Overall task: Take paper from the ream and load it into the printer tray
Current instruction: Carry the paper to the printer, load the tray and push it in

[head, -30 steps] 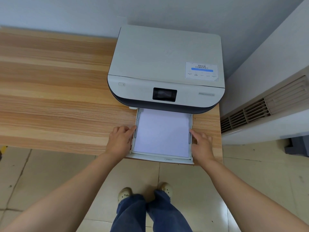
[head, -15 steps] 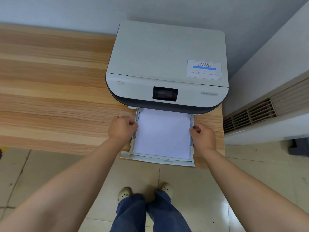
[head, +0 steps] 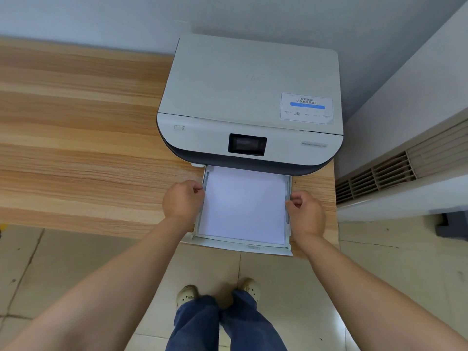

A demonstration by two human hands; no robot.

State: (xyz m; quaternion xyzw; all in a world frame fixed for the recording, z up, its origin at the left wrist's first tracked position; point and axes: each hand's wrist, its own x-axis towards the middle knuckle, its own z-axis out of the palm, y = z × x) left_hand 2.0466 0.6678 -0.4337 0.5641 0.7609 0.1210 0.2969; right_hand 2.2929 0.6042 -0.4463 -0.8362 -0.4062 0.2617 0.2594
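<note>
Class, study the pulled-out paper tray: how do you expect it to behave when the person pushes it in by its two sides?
The tray looks thin and light, so it probably slides easily. It overhangs the table edge, so it may sag or flex. With the left hand and right hand gripping opposite sides, uneven pushing could skew it.

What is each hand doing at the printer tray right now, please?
Left hand: fingers curled, gripping the paper tray's left edge.
Right hand: fingers curled, gripping its right edge.

Sticker (head: 306,108) on printer (head: 250,79) lid, Chinese text "轻松连接", faint embossed logo
</note>
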